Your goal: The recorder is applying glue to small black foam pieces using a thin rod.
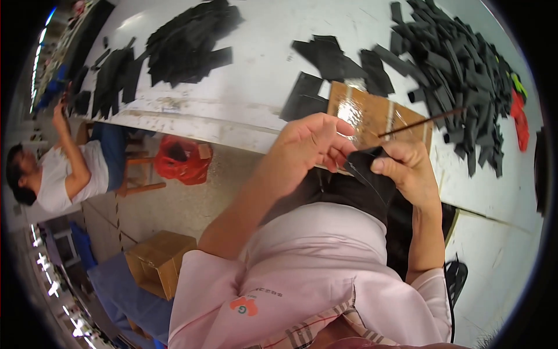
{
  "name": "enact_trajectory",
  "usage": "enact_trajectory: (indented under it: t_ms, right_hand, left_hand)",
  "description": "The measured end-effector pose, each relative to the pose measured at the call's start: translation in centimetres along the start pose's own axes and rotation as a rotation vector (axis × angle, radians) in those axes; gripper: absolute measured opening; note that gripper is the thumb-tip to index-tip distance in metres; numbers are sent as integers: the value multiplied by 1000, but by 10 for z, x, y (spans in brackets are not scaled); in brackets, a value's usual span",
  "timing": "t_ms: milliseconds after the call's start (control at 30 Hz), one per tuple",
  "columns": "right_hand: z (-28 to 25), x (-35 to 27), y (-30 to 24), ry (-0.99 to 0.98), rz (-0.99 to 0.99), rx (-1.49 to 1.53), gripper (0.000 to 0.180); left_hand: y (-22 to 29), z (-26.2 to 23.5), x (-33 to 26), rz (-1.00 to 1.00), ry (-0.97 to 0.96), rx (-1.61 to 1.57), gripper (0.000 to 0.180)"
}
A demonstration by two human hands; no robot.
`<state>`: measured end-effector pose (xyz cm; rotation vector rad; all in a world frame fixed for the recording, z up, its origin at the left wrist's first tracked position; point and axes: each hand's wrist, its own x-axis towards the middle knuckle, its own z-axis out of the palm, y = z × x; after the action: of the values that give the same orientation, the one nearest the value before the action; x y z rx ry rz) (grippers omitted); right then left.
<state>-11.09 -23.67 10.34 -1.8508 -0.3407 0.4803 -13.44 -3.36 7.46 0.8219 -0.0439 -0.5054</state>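
Observation:
My left hand (pixel 311 145) and my right hand (pixel 407 168) meet over a small black fabric piece (pixel 369 168), both pinching it at the table's edge. My right hand also grips a thin brown stick (pixel 421 122) that points up and to the right. Just behind my hands lies a brown cardboard sheet (pixel 366 113) with clear tape across it. A large pile of black fabric strips (pixel 459 64) sits on the white table (pixel 256 99) to the right of the cardboard. More black fabric hangs below my hands over my lap.
Flat black pieces (pixel 328 58) and further black piles (pixel 186 43) lie farther along the table. A person in a white top (pixel 70 171) sits at the left near a red bag (pixel 180 160). A cardboard box (pixel 157 262) stands on the floor. Red and yellow items (pixel 518 113) lie at the right.

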Motion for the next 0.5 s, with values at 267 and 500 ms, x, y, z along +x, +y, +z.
enact_trajectory:
  t_ms: [267,500]
  right_hand:
    - [-10,-6,9,-224,130,124,21]
    - [-3,-5,22,-1,-204,-397,23]
  left_hand:
    - [11,18,18,-103,-96,534,14]
    - [2,29,22,-75,4,916,8]
